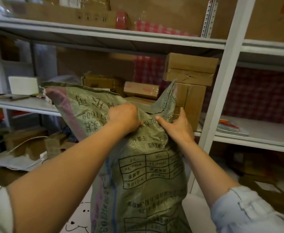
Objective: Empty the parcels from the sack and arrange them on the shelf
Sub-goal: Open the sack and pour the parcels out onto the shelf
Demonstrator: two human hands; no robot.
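Note:
A green woven sack [143, 165] with black printing stands upright in front of me, its top flopped toward the white shelf [28, 105]. My left hand [123, 117] grips a bunch of the sack's fabric near the top. My right hand [180, 126] holds the fabric beside it, thumb pressed on the sack and fingers curled over its far side. Several brown cardboard parcels [190, 71] are stacked on the middle shelf behind the sack. What is inside the sack is hidden.
A white upright post [222, 91] divides the shelving just right of the sack. Flat packets [232, 127] lie on the right-hand shelf. A white box [23, 84] sits at the left. Loose cardboard and wrapping [28, 148] clutter the lower left. Big cartons fill the top shelf.

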